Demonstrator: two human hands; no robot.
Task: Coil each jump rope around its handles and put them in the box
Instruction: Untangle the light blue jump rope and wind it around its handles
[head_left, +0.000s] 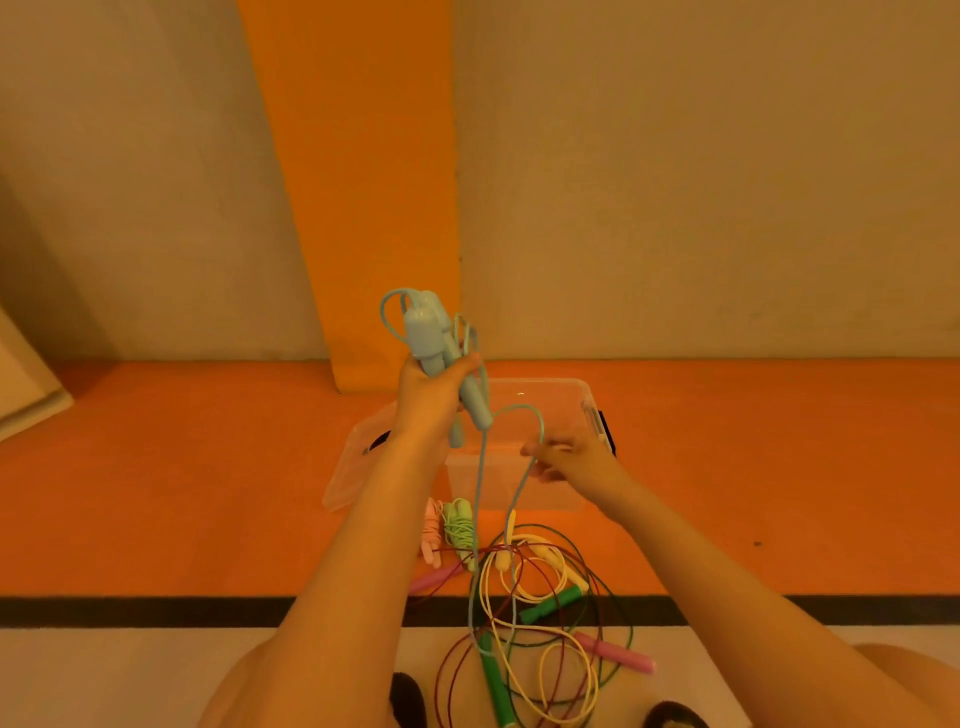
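My left hand (431, 400) grips the two pale blue handles (431, 338) of a jump rope, held upright above the clear plastic box (566, 400). A few turns of blue cord wrap the handles. My right hand (569, 460) pinches the loose blue cord (480, 467), which loops up near the handles and hangs down to the floor. Below lies a tangle of ropes: green handles (553, 608), pink handles (615, 652), a yellow rope (540, 566) and dark red cord. A coiled light green rope (460, 525) and a coiled pink rope (431, 535) lie by the box's front left.
The box lid (363, 457) leans at the box's left side. The floor is orange with a black stripe (156, 610) and a pale strip nearer me. An orange pillar (358, 208) and the wall stand behind the box. My shoes (408, 699) show at the bottom.
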